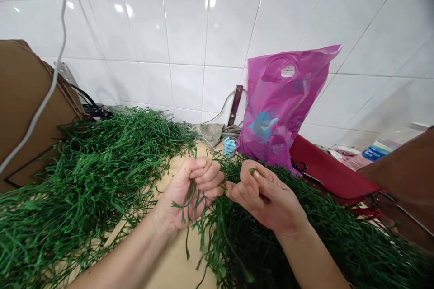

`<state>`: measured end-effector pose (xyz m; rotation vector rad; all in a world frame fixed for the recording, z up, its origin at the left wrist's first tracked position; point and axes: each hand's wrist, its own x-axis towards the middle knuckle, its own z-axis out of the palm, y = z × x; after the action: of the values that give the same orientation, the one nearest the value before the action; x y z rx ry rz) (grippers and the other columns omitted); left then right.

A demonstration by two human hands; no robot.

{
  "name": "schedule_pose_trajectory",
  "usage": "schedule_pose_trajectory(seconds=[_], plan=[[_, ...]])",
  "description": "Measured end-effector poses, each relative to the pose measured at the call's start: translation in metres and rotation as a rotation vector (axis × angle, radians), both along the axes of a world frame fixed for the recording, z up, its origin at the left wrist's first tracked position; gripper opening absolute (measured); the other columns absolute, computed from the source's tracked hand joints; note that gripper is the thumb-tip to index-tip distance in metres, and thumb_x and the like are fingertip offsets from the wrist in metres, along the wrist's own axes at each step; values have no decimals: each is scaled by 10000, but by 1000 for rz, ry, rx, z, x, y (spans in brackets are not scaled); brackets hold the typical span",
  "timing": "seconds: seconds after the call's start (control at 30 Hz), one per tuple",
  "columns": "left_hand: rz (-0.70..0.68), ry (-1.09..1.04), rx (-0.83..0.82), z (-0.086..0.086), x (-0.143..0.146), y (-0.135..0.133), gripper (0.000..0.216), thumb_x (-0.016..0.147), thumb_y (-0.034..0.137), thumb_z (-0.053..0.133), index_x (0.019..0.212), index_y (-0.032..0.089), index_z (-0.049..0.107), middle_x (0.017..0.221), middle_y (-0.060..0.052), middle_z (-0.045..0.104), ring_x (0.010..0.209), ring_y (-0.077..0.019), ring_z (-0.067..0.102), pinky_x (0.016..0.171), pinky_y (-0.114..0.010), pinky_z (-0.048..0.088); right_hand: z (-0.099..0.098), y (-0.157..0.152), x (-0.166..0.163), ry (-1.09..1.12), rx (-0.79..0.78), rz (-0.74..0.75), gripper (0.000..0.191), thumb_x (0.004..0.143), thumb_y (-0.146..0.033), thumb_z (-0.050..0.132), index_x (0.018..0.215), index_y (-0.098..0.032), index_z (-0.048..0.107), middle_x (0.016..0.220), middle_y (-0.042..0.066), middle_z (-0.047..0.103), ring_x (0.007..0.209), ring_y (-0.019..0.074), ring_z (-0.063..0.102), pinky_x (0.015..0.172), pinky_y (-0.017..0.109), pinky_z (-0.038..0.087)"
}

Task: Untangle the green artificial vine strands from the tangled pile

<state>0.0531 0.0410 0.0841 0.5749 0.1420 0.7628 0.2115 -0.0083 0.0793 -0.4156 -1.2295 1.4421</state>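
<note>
In the middle of the head view my left hand (pixel 207 179) is closed in a fist around several thin green stems (pixel 190 198), which look like artificial plant sprigs with small branched tips; their ends hang below the fist. Close beside it on the right, my right hand (pixel 262 194) is pinched, and a small green tip shows between thumb and finger. The little-finger sides of both hands nearly meet, and a bit of green shows there. A big heap of such stems (pixel 111 162) lies to the left. Another dark green heap (pixel 339 226) spreads under and beyond my right hand.
A purple plastic bag (pixel 278 113) leans on the white tiled wall (pixel 186 22). Before it stands a small clear cup (pixel 229 146) with blue-and-white pieces. A red bag (pixel 332 171) lies right; a cardboard box (pixel 30 99) and hanging white cable (pixel 56 76) are left.
</note>
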Motion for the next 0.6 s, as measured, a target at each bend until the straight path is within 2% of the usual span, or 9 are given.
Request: schedule_pose_trajectory(seconds=[0.07,0.2,0.27,0.33,0.4,0.47,0.6], plan=[[61,79,11,-2,3,3,453,803,252,668,536,190,307,544,71,257,506,-78,217,466,-175,300,8,-1,4,-266,-38,-57,352,966,-457,528,721,-205,521,541,-85,339,464,79,248,499,257,228],[90,262,-14,-6,1,10,278,871,312,557,649,181,454,649,33,377,584,-99,359,567,-198,409,30,-21,26,-1134,10,-98,282,969,-355,505,771,-223,656,626,-22,574,584,134,516,569,268,389],[139,305,-7,-5,-2,11,194,875,302,501,728,177,514,744,9,442,665,-114,423,640,-227,451,35,-34,37,-1360,135,-298,169,911,-369,599,857,-257,713,805,11,705,764,198,638,721,326,474],[205,347,29,-2,-5,9,154,870,295,486,806,179,564,811,0,476,725,-123,454,674,-240,460,35,-44,42,-1416,233,-560,196,871,-422,655,985,-280,728,1013,37,737,958,259,660,875,397,480],[246,417,61,2,-5,4,156,872,321,509,865,192,597,818,7,488,736,-123,467,659,-231,446,35,-46,35,-1388,262,-712,258,885,-442,641,1075,-282,707,1104,48,726,1038,273,647,940,428,464],[285,482,75,6,0,-5,150,863,351,584,889,207,616,807,20,507,726,-115,477,638,-211,427,35,-41,18,-1345,238,-718,232,896,-397,634,1082,-268,682,1098,48,721,1006,253,652,911,409,477],[296,494,97,11,9,-24,227,772,367,766,808,189,630,789,12,584,742,-117,527,675,-204,433,30,-25,-22,-1275,114,-678,85,876,-268,632,939,-221,598,902,26,696,792,201,635,700,315,466]])
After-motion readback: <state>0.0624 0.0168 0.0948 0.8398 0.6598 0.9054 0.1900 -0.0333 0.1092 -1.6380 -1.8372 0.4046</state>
